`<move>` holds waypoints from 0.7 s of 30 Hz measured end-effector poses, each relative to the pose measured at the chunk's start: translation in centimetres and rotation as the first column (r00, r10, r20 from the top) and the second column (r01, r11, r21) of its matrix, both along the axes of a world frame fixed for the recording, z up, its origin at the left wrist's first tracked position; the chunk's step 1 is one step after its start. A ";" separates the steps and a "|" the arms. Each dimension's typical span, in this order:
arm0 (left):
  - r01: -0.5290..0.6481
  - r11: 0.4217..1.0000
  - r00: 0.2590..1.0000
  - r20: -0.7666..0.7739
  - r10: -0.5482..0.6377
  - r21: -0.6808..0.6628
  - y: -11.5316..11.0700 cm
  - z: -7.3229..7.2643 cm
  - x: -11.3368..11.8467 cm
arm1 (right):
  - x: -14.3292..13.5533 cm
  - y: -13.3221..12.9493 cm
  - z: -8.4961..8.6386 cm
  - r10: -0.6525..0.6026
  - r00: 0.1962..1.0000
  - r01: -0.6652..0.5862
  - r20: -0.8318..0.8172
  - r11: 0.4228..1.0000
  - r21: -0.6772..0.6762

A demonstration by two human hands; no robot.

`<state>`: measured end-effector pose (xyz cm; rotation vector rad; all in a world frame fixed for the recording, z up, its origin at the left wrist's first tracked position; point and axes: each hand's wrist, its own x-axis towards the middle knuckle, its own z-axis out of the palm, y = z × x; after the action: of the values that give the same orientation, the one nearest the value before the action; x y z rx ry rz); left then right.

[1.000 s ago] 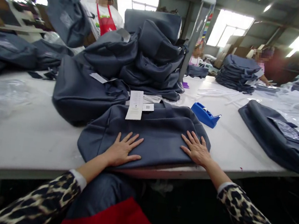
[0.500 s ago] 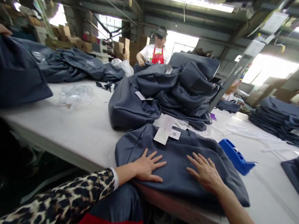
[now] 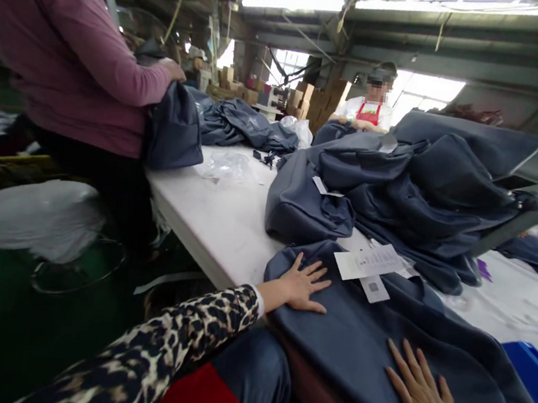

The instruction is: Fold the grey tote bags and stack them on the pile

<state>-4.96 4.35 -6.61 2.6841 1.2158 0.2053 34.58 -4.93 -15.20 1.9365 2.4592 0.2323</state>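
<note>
A dark blue bag [image 3: 356,330] lies flat along the near edge of the white table, with white paper tags [image 3: 370,262] on its upper side. My left hand [image 3: 301,286] rests on the bag's left end, fingers spread. Farther right, my right hand [image 3: 424,394] lies on the bag with its fingers apart. Neither hand holds anything. Just behind the bag, another dark blue bag [image 3: 299,198] with a small white tag leans against a large heap of similar ones [image 3: 442,183].
A blue tape dispenser [image 3: 529,377] is at the right. Clear plastic [image 3: 229,166] lies on the white table [image 3: 217,221]. At the left, a person in pink [image 3: 95,56] handles a dark bag [image 3: 177,128]. A person in a red apron [image 3: 369,112] stands behind the heap.
The view has swung left, bringing the person in pink and a plastic-covered stool into sight. My left hand now lies nearer the bag's left end. Both hands stay spread on the bag.
</note>
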 end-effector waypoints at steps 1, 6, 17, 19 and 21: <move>-0.005 1.000 1.000 -0.008 0.005 -0.020 0.3 -0.3 -0.3 | 0.0 0.0 0.0 0.003 1.000 -0.003 0.000 1.000 -0.005; 0.009 1.000 1.000 0.002 -0.009 -0.004 0.1 -1.5 -0.2 | -1.7 -0.2 2.7 -0.087 0.996 0.084 -0.025 0.989 -0.120; 0.095 0.995 0.995 -0.038 -0.093 0.042 -0.8 2.2 5.7 | -4.7 -0.8 5.5 -0.161 0.987 0.155 -0.009 0.965 -0.212; 0.200 0.980 0.979 0.040 -0.200 -0.010 -1.6 1.6 7.2 | -4.5 -1.0 4.4 -0.157 0.987 0.154 -0.016 0.979 -0.137; 0.250 0.966 0.966 0.086 -0.244 -0.067 -2.3 0.1 7.9 | -4.3 -1.1 3.8 -0.159 0.986 0.154 -0.052 0.985 -0.082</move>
<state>2.91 2.05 -6.48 2.7002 0.8389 0.2181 30.30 -5.98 -11.43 2.1188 2.2954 0.0794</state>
